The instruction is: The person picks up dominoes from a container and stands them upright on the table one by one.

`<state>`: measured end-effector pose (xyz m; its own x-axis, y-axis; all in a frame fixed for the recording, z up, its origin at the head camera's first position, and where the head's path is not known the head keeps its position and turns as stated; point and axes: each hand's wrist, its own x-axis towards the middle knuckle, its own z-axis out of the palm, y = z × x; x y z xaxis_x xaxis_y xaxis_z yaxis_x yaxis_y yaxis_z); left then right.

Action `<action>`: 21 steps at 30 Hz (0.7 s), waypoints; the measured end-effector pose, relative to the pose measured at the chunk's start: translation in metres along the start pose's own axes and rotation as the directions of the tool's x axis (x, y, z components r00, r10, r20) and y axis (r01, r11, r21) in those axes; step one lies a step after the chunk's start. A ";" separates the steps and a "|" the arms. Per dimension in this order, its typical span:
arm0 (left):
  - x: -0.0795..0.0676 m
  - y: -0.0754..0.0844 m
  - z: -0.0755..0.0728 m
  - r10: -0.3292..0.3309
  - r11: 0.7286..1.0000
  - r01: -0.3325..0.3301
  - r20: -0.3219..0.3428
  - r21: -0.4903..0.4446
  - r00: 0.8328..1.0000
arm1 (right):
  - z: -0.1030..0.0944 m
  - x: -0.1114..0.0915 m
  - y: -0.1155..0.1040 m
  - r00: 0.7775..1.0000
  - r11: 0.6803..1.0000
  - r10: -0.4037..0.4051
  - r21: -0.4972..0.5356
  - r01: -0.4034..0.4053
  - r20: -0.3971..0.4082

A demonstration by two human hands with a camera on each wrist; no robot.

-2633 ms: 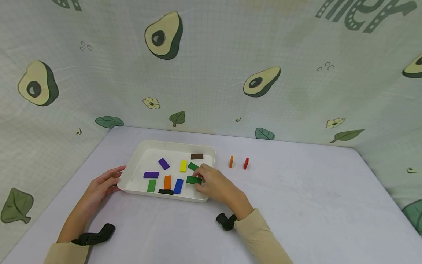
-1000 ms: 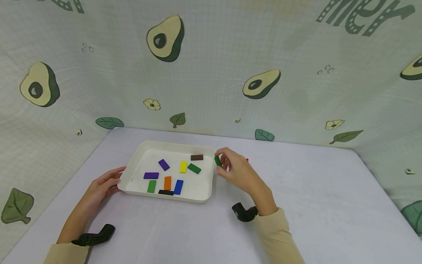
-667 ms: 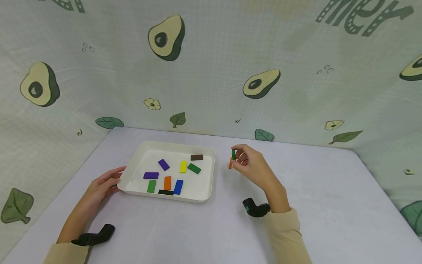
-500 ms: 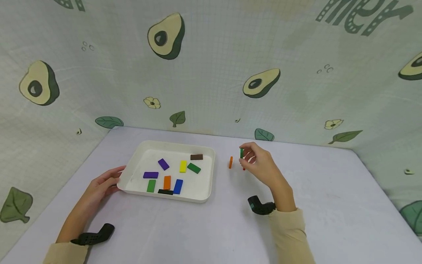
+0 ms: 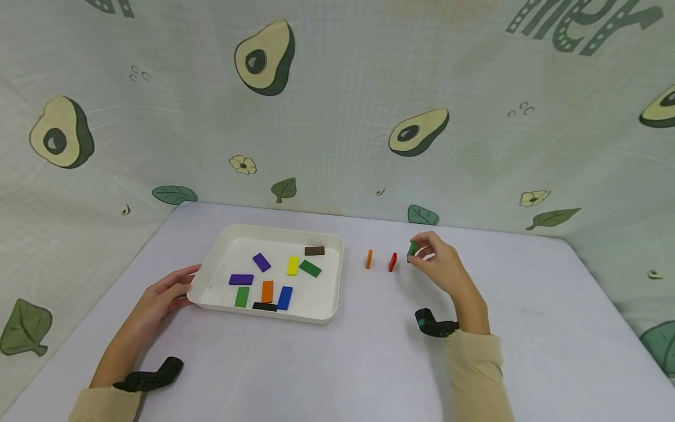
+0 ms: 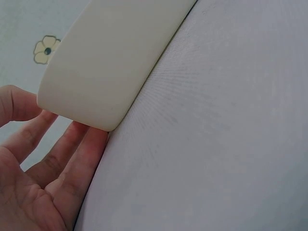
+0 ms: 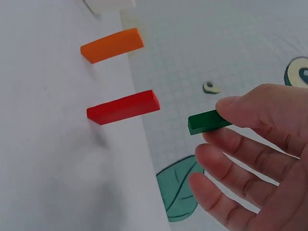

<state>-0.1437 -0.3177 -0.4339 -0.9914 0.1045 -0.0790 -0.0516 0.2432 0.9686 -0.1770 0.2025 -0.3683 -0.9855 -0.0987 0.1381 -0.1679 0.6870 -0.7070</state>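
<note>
My right hand pinches a green domino block between thumb and fingertips, with the block upright, to the right of two standing dominoes. Those are an orange domino and a red domino, spaced apart on the table. At the white tray's left end, my left hand rests its fingers against the outer wall; in the left wrist view the fingertips meet that wall. Lying in the tray are several dominoes, among them a dark green domino, a yellow domino and a brown domino.
A white cloth covers the table. Behind it hangs a pale curtain printed with avocados and leaves. Also in the tray are a blue domino, a black domino and two purple ones.
The right hand has taken a green domino from the tray's right side and carried it rightward, past the orange and red dominoes. The left hand and tray stay put.
</note>
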 end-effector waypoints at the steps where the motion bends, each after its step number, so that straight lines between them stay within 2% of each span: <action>1: 0.000 0.000 0.000 -0.001 1.000 0.001 0.000 0.000 1.000 | 0.000 0.000 0.003 1.000 1.000 0.018 0.006 -0.018 0.006; 6: 0.000 0.002 0.000 -0.002 1.000 0.002 0.000 0.008 1.000 | 0.002 0.002 0.014 0.996 0.996 0.076 0.037 -0.077 0.036; 15: -0.001 0.004 -0.002 -0.018 1.000 0.017 -0.006 -0.023 1.000 | 0.010 0.006 0.038 0.995 0.989 0.084 0.118 -0.089 0.048; 21: 0.000 0.002 -0.001 -0.028 1.000 0.028 -0.016 0.009 0.999 | 0.013 0.004 0.043 0.993 0.984 0.107 0.139 -0.112 0.040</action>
<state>-0.1443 -0.3178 -0.4314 -0.9913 0.0824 -0.1022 -0.0782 0.2544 0.9639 -0.1888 0.2221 -0.4073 -0.9980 -0.0533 0.0336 -0.0586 0.5872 -0.8073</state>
